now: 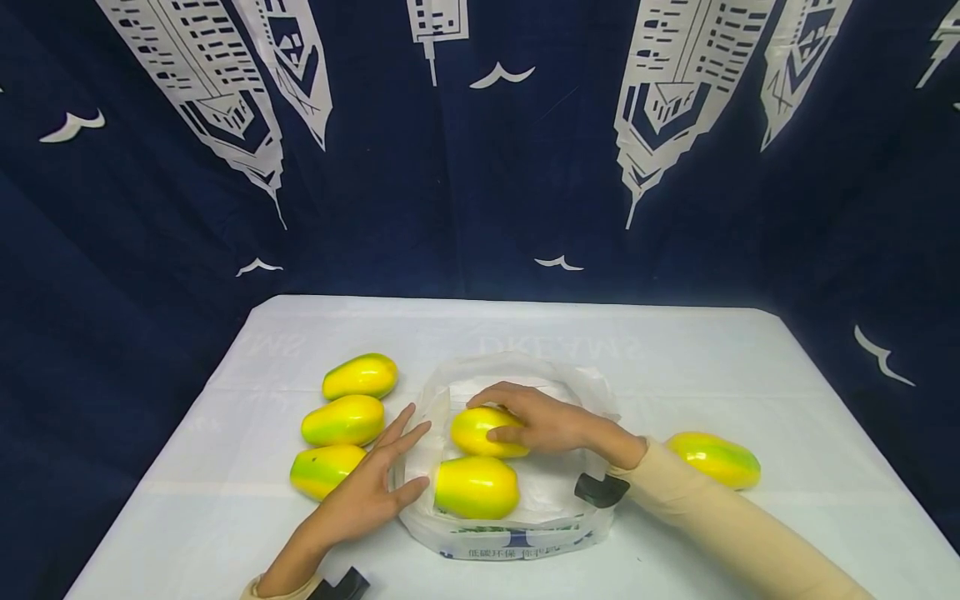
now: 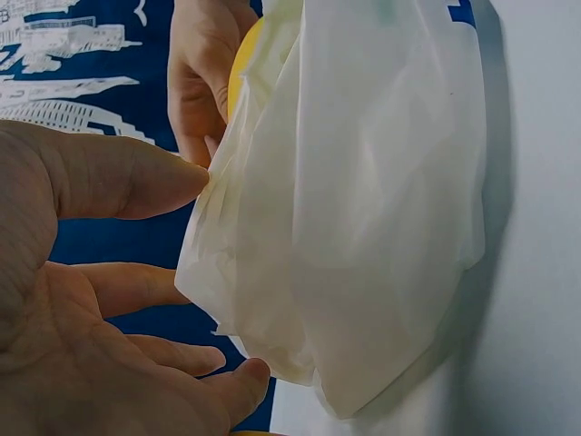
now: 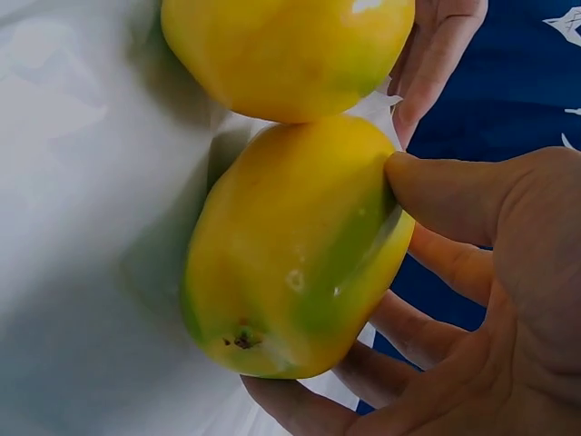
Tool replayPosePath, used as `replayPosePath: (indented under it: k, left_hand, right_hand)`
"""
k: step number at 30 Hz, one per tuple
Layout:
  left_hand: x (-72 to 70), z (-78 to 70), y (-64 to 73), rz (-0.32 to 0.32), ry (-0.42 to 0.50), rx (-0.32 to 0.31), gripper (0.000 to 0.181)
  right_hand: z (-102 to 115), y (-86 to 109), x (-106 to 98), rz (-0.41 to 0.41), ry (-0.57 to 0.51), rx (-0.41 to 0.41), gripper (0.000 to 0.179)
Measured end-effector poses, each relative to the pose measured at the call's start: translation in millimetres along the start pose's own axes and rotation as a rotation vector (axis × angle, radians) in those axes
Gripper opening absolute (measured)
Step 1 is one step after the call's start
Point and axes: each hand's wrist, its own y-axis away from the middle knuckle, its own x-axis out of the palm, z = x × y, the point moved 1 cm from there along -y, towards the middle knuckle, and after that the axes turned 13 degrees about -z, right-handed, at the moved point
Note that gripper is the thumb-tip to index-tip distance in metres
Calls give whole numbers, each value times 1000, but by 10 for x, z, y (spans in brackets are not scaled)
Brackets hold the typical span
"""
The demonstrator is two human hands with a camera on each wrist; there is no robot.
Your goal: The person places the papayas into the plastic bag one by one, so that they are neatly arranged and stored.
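Note:
My right hand (image 1: 551,418) grips a yellow-green papaya (image 3: 295,254) inside an open white plastic bag (image 1: 551,492), thumb on one side and fingers around the other. A second papaya (image 1: 477,487) lies in the bag right beside it, nearer to me; the two touch in the right wrist view. At the bag's left side is my left hand (image 1: 367,492), fingers spread and fairly straight, with the thumb and fingertips at the bag's edge (image 2: 227,245). In the head view this hand partly covers the nearest papaya of the left row.
Left of the bag, three papayas lie in a column: a far one (image 1: 361,376), a middle one (image 1: 343,420) and a near one (image 1: 324,469). Another papaya (image 1: 714,459) sits at the right, beside my right sleeve. A white cloth covers the table (image 1: 697,367); a dark blue patterned curtain (image 1: 450,183) hangs behind.

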Motion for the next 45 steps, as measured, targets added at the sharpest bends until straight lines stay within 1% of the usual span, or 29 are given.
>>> replayPosePath:
  k: [5, 13, 27, 34, 45]
  left_hand:
    - [-1, -4, 1, -1, 1, 1, 68]
    - [-1, -11, 5, 3, -1, 3, 67]
    - [0, -5, 3, 4, -2, -5, 67]
    - [-1, -1, 3, 6, 2, 0, 68]
    - [-3, -8, 4, 8, 8, 3, 68]
  right_hand:
    - [4, -7, 10, 12, 0, -15, 43]
    - [37, -31, 36, 16, 0, -21, 44]
    - [67, -66, 76, 38, -41, -53, 44]
    - [80, -86, 100, 38, -35, -64, 45]
    - [58, -102, 123, 30, -15, -34, 46]
